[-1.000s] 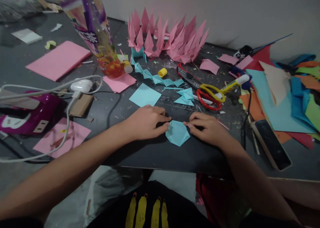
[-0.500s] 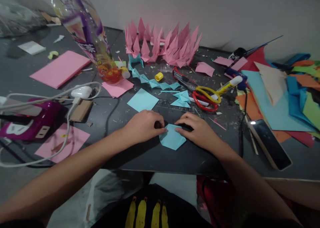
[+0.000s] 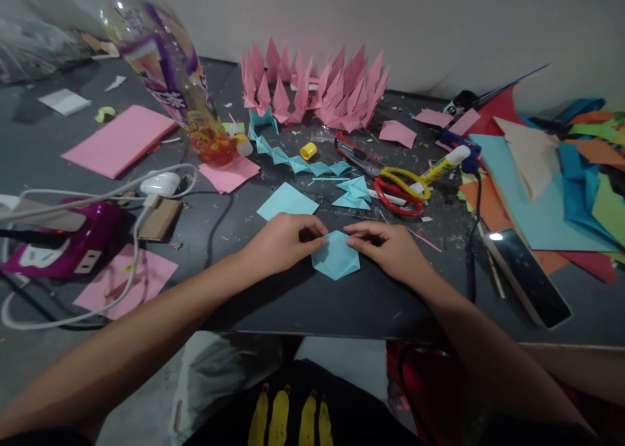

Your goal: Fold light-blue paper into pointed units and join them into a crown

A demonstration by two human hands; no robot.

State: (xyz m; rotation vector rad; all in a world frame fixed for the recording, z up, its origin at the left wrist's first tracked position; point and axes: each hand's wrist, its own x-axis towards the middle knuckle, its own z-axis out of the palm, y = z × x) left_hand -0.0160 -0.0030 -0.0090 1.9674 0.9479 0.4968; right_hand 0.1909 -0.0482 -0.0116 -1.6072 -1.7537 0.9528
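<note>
- The folded paper (image 3: 336, 257) was pale blue, small and roughly six-sided, its top and bottom coming to blunt points.
- Crease lines and layered flaps showed along its lower edges; the middle looked smooth.
- It lay on the dark table (image 3: 293, 312), near the front edge, between both hands.
- The left hand (image 3: 288, 241) held its upper left edge, fingers narrowly pinched.
- The right hand (image 3: 393, 247) held the upper right edge likewise.

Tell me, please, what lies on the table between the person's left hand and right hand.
In the head view, a folded light-blue paper lies between the left hand and the right hand.
</note>
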